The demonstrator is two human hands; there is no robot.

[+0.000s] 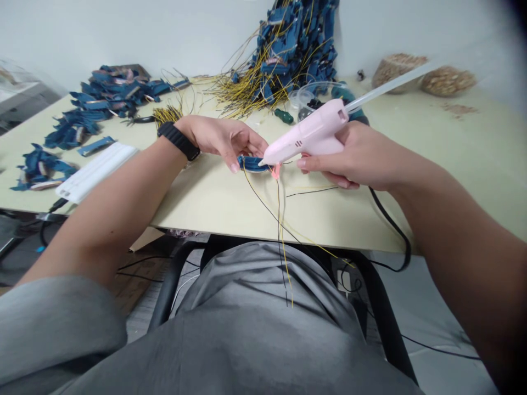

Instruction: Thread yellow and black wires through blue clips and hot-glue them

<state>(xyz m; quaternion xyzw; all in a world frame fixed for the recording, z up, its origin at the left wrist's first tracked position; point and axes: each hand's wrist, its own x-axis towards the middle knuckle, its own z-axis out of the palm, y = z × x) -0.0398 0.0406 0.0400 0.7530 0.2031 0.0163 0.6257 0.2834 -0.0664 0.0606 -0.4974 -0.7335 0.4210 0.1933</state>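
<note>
Gripping pink glue gun [307, 131] in right hand [360, 156], right of center, with nozzle [262, 162] angled down toward lower left. Pinching blue piece [254, 164] by its left end in left hand [224, 137], mid-frame, over pale table [206, 203]. Pointing nozzle at top of blue piece; can't tell if touching. Trailing black and yellow wires [282, 247] from blue piece to lower center, over gray shirt [255, 329]. Sticking out of gun's back toward upper right: translucent glue stick [395, 85]. Looping down from gun at right: black cord [387, 214]. Seeing big heap of blue parts [292, 55] with wires at upper center, more blue scraps [111, 96] at upper left, white box [96, 171] at left, filled bags [448, 80] at upper right.
</note>
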